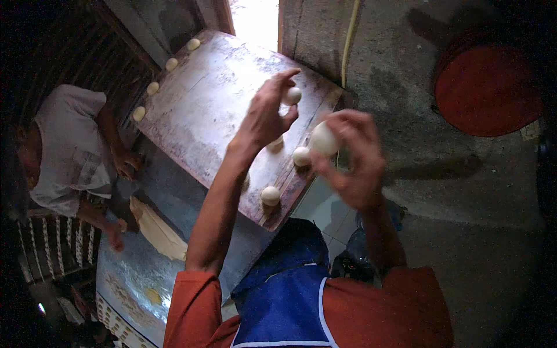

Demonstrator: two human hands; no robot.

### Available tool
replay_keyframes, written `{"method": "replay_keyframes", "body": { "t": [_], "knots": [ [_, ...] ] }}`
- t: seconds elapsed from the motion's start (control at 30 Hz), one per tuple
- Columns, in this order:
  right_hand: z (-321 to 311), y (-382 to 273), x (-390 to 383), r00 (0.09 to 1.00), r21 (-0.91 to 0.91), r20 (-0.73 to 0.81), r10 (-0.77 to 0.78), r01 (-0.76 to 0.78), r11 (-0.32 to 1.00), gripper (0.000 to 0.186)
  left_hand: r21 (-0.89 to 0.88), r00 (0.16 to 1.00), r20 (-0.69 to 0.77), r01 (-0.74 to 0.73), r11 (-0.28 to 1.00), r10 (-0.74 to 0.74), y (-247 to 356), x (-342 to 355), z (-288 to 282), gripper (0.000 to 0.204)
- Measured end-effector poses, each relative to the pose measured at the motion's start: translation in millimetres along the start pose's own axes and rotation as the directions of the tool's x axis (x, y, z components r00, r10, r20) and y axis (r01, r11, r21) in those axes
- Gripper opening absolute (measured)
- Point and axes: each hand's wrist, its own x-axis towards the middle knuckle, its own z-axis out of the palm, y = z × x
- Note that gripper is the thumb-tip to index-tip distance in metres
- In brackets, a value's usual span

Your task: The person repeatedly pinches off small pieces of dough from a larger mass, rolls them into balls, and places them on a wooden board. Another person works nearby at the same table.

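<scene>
My left hand (268,110), raised over the floury wooden board (197,104), grips a small pale dough ball (293,95) between thumb and fingers. At the board's right edge my right hand (357,159), slightly blurred, grips a larger dough ball (324,138). Just below that one, another dough ball (301,156) rests on the board, and one more (270,196) sits near the lower corner. Others behind my left hand and wrist are partly hidden. Several smaller balls (138,113) line the far left edge.
A co-worker (69,145) leans in from the left, hands at a grey metal table (145,272) beside a long flattened dough piece (156,232). A red round object (487,87) is at upper right. A clear plastic bottle (362,258) stands on the floor below my right arm.
</scene>
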Motion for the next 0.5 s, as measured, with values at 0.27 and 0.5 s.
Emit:
{"method": "replay_keyframes", "body": {
  "t": [0.27,0.5],
  "knots": [
    [28,134,-44,0.901,-0.281,-0.044,0.432,-0.426,0.860,0.114,0.318,0.982,0.138,0.076,0.945,-0.126,-11,-21,54,0.077],
    [138,-52,-73,0.749,0.752,0.514,0.419,-0.628,0.201,0.098,-0.150,0.984,-0.043,0.166,0.975,-0.174,113,-181,-28,0.052]
  ]
}}
